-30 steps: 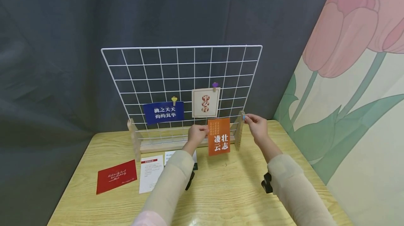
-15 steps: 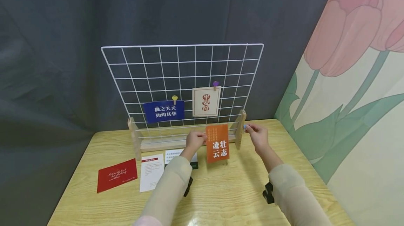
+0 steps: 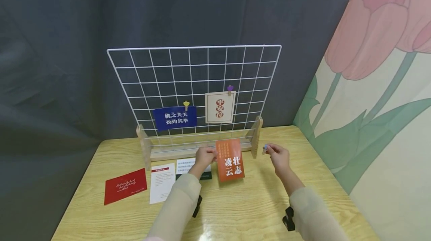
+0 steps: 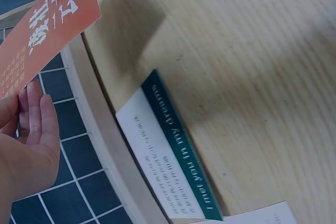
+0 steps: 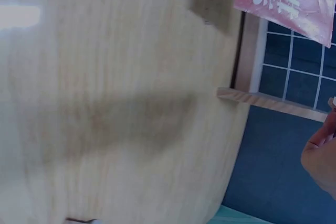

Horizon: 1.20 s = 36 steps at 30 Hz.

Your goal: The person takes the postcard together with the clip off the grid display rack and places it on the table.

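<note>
My left hand pinches an orange card with white characters by its left edge. The card is in the air in front of the grid rack, leaning a little. In the left wrist view the thumb and fingers meet at the card's edge. My right hand pinches a small wooden clothespin with a blue top, just right of the rack's foot. Only a bit of that hand shows at the right wrist view's edge. Card and clothespin are apart.
A white wire grid rack stands on wooden feet. A yellow clothespin holds a blue card on it; a purple one holds a cream card. Left on the table lie a red card, a white card and a white-green card.
Both hands have come down and away from the rack. The orange card has dropped lower and shifted slightly left. The clothespin's wooden end now shows below my right fingers.
</note>
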{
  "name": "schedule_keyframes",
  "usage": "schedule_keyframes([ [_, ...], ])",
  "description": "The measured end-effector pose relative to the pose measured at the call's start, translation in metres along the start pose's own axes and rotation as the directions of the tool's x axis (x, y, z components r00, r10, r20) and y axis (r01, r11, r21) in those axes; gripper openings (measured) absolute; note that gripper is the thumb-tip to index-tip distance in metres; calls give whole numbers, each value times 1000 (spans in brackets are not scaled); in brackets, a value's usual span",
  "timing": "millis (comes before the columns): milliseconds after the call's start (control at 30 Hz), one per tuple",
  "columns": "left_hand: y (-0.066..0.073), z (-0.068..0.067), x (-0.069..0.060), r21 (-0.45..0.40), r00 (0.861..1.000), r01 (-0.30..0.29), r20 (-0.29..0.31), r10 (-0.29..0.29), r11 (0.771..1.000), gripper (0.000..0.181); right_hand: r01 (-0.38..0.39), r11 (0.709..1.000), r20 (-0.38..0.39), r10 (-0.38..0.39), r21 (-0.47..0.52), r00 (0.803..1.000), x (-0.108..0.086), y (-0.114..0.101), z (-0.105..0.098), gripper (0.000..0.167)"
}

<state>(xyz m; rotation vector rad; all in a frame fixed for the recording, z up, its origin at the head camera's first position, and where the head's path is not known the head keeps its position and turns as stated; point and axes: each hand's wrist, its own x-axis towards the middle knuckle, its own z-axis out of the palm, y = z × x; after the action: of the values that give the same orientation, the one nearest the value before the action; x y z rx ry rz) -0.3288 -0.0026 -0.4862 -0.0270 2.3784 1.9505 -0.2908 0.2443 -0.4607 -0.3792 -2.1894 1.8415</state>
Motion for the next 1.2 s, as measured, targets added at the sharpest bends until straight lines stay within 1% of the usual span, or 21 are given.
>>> schedule_keyframes([
  [233, -15, -1, -2, -10, 1000, 5, 11, -5, 1000, 10, -28, 999, -12, 28, -21, 1000, -8, 17, -10, 28],
  [367, -21, -1, -8, 7, 999, 33, 19, -33, 999, 10, -43, 999, -38, 43, -19, 998, -13, 26, -16, 29],
  [533, -29, -4, -14, 27, 997, 70, 14, -70, 997, 10, -61, 998, -53, 60, -13, 997, -17, 36, -23, 28],
  [600, -32, -5, -15, 21, 997, 79, 7, -79, 997, 11, -59, 998, -60, 57, -23, 997, -19, 39, -27, 29],
  [667, -34, -7, -18, 21, 997, 75, 10, -75, 997, 11, -64, 998, -65, 62, -29, 996, -21, 42, -30, 30],
  [767, -37, -10, -22, -8, 997, 80, 13, -80, 997, 12, -68, 997, -63, 66, -32, 996, -23, 46, -35, 31],
  [867, -41, -15, -26, -31, 997, 78, 31, -77, 996, 12, -71, 997, -67, 69, -22, 995, -24, 51, -40, 31],
  [933, -46, -17, -27, -48, 995, 87, 43, -85, 995, 13, -71, 997, -73, 69, -19, 995, -25, 53, -42, 31],
  [1100, -57, -21, -32, -84, 992, 109, 73, -103, 990, 12, -75, 996, -79, 70, -50, 994, -29, 60, -50, 31],
  [1200, -61, -25, -36, -95, 991, 118, 78, -111, 988, 12, -72, 996, -91, 67, -51, 994, -32, 63, -54, 31],
])
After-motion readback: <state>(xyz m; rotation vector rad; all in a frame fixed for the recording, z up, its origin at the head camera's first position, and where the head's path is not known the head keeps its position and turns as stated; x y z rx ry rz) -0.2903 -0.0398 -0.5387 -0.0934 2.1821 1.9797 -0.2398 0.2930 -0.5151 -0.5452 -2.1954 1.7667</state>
